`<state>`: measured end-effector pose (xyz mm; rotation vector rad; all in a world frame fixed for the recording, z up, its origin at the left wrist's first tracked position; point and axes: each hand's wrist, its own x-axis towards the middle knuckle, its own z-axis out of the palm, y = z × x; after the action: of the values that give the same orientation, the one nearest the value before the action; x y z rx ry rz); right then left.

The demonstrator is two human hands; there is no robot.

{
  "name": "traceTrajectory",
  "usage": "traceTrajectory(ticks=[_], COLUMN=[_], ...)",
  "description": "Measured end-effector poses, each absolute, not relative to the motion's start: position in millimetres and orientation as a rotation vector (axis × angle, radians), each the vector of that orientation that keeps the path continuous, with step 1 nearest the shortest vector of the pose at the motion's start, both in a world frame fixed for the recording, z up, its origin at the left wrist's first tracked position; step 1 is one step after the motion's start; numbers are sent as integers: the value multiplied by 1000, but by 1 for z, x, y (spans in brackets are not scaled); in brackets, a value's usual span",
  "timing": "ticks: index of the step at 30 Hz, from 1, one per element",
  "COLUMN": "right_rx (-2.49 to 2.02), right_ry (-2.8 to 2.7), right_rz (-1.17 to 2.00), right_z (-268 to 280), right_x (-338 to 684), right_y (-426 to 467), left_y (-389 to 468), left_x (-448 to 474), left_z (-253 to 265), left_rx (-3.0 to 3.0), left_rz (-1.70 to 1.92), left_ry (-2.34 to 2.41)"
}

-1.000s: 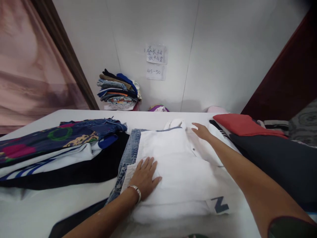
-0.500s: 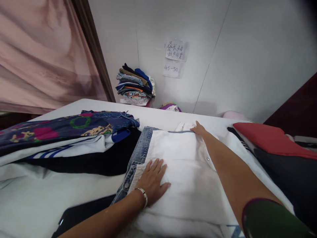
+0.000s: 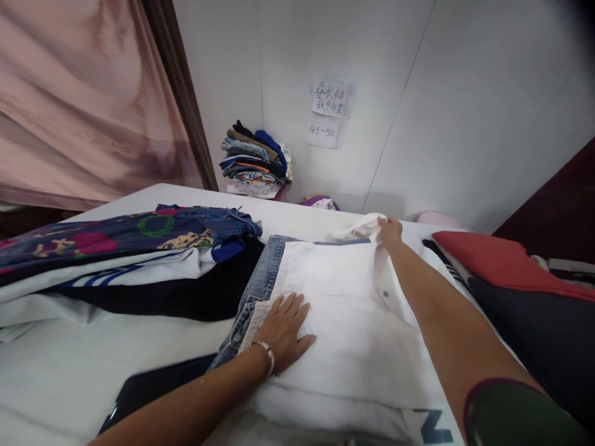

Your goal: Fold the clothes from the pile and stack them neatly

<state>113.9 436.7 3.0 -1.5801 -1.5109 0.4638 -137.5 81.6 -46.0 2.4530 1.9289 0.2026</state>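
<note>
A white garment (image 3: 339, 334) with a metal snap and a dark printed letter lies in front of me on top of blue jeans (image 3: 260, 279), whose waistband shows along its left edge. My left hand (image 3: 284, 331), with a silver bracelet at the wrist, rests flat on the garment near that edge, fingers spread. At the far side, my right hand (image 3: 389, 232) is closed on a lifted part of the white cloth. Whether this part is a sleeve or a hem I cannot tell.
Left lies a pile with patterned jeans (image 3: 186, 232) and striped white clothing (image 3: 153, 269). A dark shiny object (image 3: 158, 387) sits near my left forearm. Red clothing (image 3: 493, 257) tops a pile at right. Folded clothes (image 3: 255, 158) are stacked by the wall, which bears handwritten signs (image 3: 330, 99).
My right hand has closed on the far white cloth and moved slightly right, raising and pulling it. The left hand stays flat on the garment.
</note>
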Motion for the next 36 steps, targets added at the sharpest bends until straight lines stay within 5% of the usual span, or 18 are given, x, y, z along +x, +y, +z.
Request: traceTrajectory(ticks=[9,20,26,32,36], right_rx=[-1624,-1533,-1724,-1274,-1385], right_ry=[-1492,-2118,-2192,-2526,-2637], right_rz=[604,662,718,429,208], right_z=[10,-56,-19,-17,-56], right_x=[153,167,198,204,215], right_y=[403,275,224,137,116], left_y=[83,86,86,86,88], left_x=[-139,-138,-135,-133,-135], left_z=[-52,-53,-44,-40,-43], left_rx=[2481,2452,2401,2403,2425], left_rz=[292,234,182,86,71], left_ry=[1940,1941,1937,1946,1943])
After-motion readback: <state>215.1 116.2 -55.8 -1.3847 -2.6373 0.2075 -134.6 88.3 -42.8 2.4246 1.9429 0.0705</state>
